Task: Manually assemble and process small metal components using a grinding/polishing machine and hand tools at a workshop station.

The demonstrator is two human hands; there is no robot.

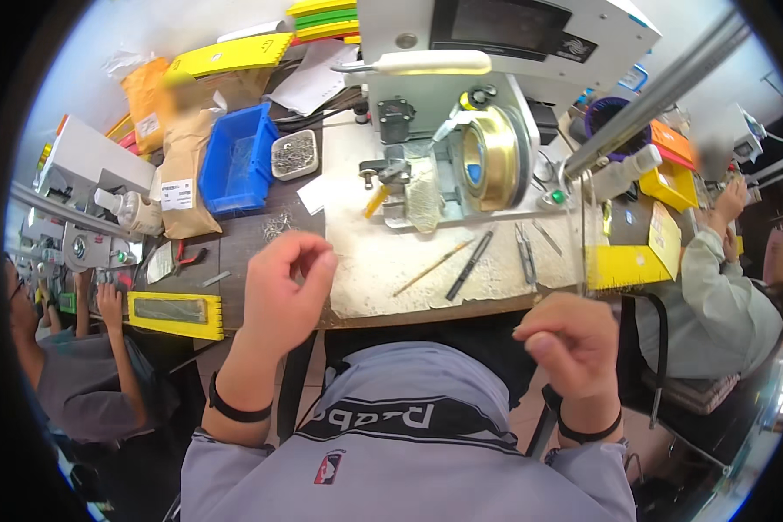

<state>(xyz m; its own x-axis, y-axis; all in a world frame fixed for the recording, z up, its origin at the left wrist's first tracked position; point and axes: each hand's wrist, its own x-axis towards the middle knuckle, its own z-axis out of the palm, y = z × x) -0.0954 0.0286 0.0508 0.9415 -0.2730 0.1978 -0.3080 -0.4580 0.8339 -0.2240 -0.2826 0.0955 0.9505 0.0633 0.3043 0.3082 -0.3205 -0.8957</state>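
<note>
My left hand hovers over the table's front edge, fingers curled and thumb tip pressed to the index finger. Anything between those tips is too small to make out. Just beyond it lies a small heap of tiny metal parts. My right hand is in front of the table edge, also closed in a pinch; what it may hold is hidden. Tweezers, a black pen-like tool and a thin brown stick lie on the stained white sheet between my hands.
A white machine with a gold spool stands ahead. Leftward are a dish of metal parts, a blue bin and a paper bag. A yellow tray of fine pins sits right. Co-workers sit on both sides.
</note>
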